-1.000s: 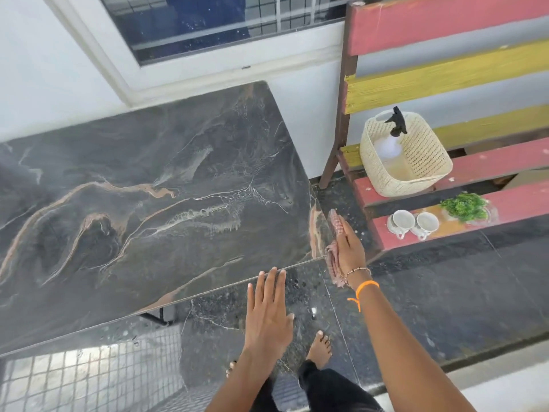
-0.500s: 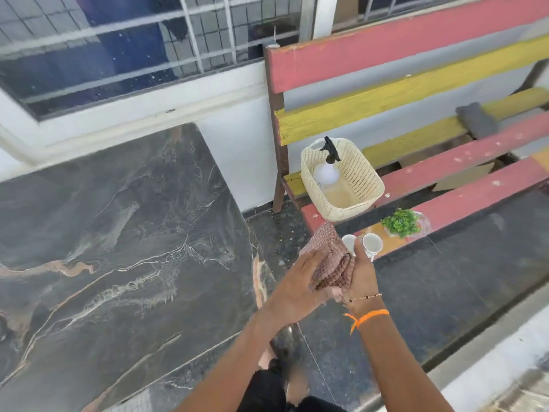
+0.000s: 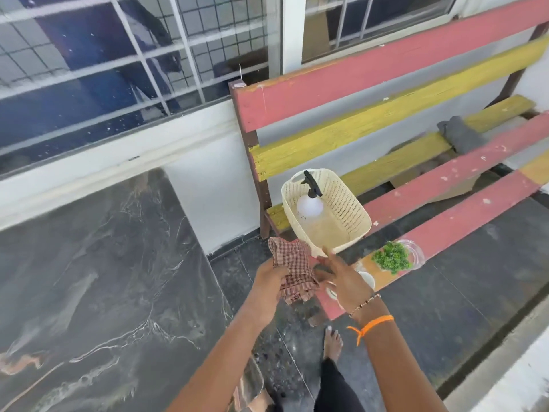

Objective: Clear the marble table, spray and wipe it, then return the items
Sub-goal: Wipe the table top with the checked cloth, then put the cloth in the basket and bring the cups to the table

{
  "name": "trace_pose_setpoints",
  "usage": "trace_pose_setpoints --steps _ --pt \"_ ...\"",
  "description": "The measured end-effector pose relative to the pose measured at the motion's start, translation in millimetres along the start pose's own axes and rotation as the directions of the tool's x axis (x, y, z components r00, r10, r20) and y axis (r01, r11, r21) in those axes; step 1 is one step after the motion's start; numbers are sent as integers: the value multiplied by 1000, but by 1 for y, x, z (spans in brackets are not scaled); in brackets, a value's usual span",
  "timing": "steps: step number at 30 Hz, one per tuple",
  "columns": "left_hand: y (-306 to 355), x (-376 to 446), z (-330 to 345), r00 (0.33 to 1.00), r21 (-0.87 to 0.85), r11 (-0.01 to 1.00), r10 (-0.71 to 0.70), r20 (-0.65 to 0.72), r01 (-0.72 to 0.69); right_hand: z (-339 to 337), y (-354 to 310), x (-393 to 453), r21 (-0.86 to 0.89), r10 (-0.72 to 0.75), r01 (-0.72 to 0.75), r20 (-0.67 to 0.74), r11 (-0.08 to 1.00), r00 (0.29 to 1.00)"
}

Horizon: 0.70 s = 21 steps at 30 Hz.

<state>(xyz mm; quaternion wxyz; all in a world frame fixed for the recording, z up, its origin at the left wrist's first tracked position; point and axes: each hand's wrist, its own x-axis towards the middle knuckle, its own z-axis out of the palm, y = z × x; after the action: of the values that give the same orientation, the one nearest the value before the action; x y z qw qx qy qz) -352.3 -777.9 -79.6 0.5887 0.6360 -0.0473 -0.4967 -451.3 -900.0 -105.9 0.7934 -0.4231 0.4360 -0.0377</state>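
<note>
The dark marble table (image 3: 98,278) fills the left of the view, with nothing on the part I see. My left hand (image 3: 269,281) grips a checked red-brown cloth (image 3: 294,272) just right of the table's corner. My right hand (image 3: 341,278) hovers beside the cloth with fingers spread, above the bench seat. A cream basket (image 3: 347,209) on the bench holds a spray bottle (image 3: 310,200) with a black trigger. Two white cups (image 3: 367,278) lie mostly hidden behind my right hand. A small green plant (image 3: 390,258) stands on the red seat slat.
The red and yellow slatted bench (image 3: 386,84) stands against the white wall, right of the table. A grey cloth (image 3: 460,133) lies at its far end. The barred window (image 3: 133,63) is behind the table. My bare foot (image 3: 332,343) is on the dark floor.
The cloth passed from my right hand to my left. My right hand let go and spread its fingers. My view swung right and closer to the bench.
</note>
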Motion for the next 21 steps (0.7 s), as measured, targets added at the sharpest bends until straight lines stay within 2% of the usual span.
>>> trace_pose_setpoints --steps 2,3,5,7,9,12,14,16,18,21 --pt "11 17 5 999 -128 990 -54 3 54 -17 -9 19 -27 104 -106 -92 994 990" --pt "14 26 8 997 -182 980 -81 6 81 -26 -15 28 -8 132 -133 -94 991 987" --pt "21 45 24 988 -249 957 -154 1 150 -42 -26 48 117 188 -187 6 975 982" --pt "25 58 36 979 -277 940 -204 15 200 -53 -34 61 215 167 -182 87 960 982" --pt "30 84 54 970 -252 940 -244 -22 231 -70 -55 78 193 116 -136 114 972 987" --pt "33 129 77 929 -173 940 -323 -179 293 -96 -81 110 -97 44 -45 -9 994 999" --pt "29 159 88 899 -145 933 -358 -254 330 -111 -92 133 -381 -3 -23 -66 924 998" --pt "21 183 95 876 -146 929 -368 -311 339 -118 -100 153 -573 -57 23 -42 819 997" --pt "14 204 99 853 -161 926 -376 -361 340 -119 -104 171 -691 -82 42 -25 721 996" --pt "2 231 102 823 -199 913 -408 -396 357 -120 -103 199 -770 -81 27 -33 637 996"
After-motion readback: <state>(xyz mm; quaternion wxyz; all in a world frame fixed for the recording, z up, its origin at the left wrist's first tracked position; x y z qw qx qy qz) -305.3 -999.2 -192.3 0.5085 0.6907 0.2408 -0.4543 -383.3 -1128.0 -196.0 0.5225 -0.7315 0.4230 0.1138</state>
